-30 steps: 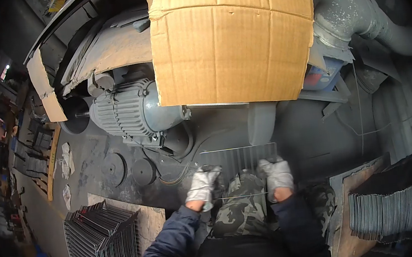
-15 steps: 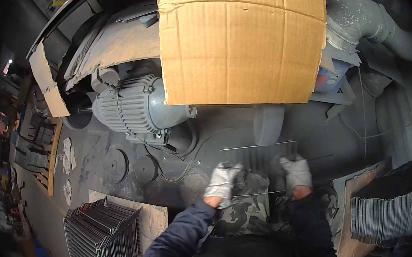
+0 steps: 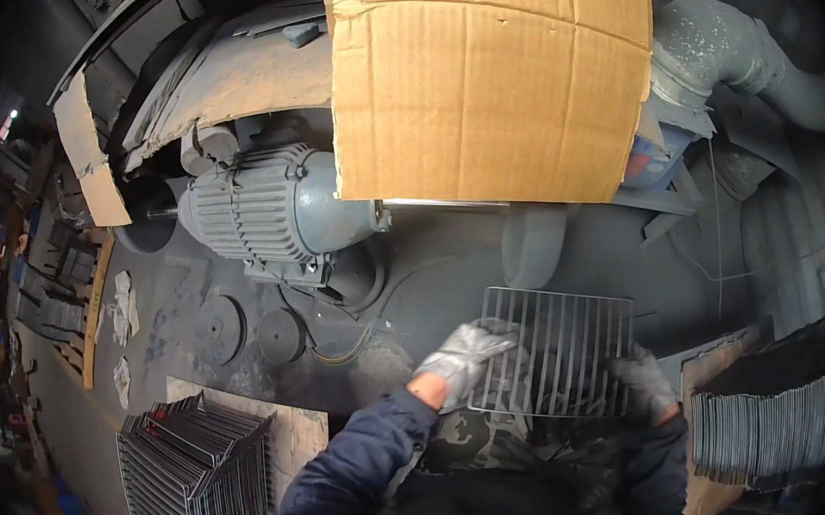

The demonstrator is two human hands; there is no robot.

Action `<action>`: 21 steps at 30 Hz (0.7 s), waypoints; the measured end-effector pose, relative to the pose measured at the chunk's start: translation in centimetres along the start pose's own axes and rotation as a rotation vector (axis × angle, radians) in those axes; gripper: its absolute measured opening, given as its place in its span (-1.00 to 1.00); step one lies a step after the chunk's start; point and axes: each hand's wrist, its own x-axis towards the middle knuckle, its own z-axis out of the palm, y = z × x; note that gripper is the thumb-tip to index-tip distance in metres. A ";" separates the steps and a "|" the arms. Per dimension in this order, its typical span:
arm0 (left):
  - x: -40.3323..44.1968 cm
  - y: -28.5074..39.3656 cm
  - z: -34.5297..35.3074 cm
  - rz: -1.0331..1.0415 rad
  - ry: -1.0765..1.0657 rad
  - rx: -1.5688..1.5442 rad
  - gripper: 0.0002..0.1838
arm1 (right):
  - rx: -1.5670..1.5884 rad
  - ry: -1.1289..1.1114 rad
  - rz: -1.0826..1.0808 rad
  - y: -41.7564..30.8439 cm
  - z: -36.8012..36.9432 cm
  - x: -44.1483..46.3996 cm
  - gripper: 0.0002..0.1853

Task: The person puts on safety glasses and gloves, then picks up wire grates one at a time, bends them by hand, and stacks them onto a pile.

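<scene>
A wire rack of thin parallel metal rods is held up in front of my lap, slightly tilted. My left hand, in a grey-white work glove, is closed on its left edge, with the fingers over the rods. At the opposite edge, my gloved right hand grips the rack's lower right side; it is somewhat blurred. Just beyond the rack stands a grey wheel, partly hidden beneath a cardboard sheet.
An electric motor sits left of the cardboard. Stacked wire racks stand at lower left, and another stack lies at lower right on a board. Two round discs rest on the dusty floor. A duct bends at upper right.
The rack has turned clockwise and tipped so its rods now show clearly. My right hand has moved right and down; my left hand has shifted slightly right.
</scene>
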 end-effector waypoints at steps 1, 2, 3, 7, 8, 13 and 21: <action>0.7 0.5 1.0 0.021 0.073 -0.048 -0.59 | 0.133 0.034 0.033 -2.2 1.2 -1.9 -0.63; 1.2 0.7 1.5 0.043 0.150 -0.093 -0.59 | 0.237 -0.001 -0.161 0.3 -0.7 -1.7 -0.66; 1.5 1.9 -0.1 -0.214 0.122 -0.644 -0.61 | 0.210 -0.073 -0.195 1.4 -1.2 0.0 -0.64; -1.6 3.0 -5.3 -0.758 0.168 -1.706 -0.61 | 0.839 -0.613 0.281 2.0 0.6 5.1 -0.50; -3.1 1.7 -6.3 -0.817 0.192 -1.442 -0.61 | 0.894 -0.625 0.365 2.2 3.1 6.3 -0.48; -8.9 -2.5 -7.2 -0.831 0.464 -1.699 -0.68 | 0.875 -0.525 0.317 5.7 8.5 9.7 -0.40; 4.6 5.1 -3.4 -0.666 0.024 -1.647 -0.60 | 0.175 -0.103 -0.294 4.3 -4.6 4.2 -0.57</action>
